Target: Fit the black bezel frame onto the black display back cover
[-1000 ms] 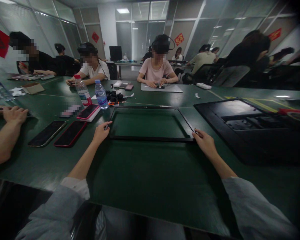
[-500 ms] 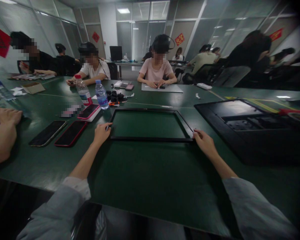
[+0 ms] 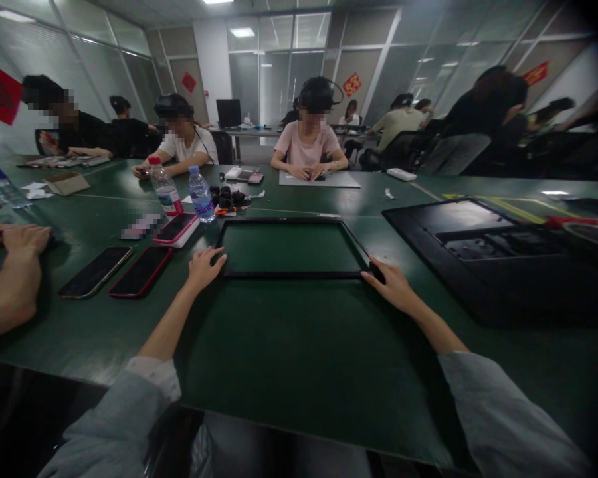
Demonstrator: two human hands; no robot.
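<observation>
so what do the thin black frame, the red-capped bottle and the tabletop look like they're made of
Thin black frame: plastic or painted metal; dark, even bars leave it open.
Red-capped bottle: clear, glossy plastic, judging by its see-through wall.
Tabletop: smooth, semi-gloss green, perhaps laminate or a mat; it shows soft reflections.

No lettering reads clearly; the bottle label (image 3: 204, 203) and the red wall signs (image 3: 351, 84) are too blurred.

Hands (image 3: 389, 285) closer together, view tilted upward
</observation>
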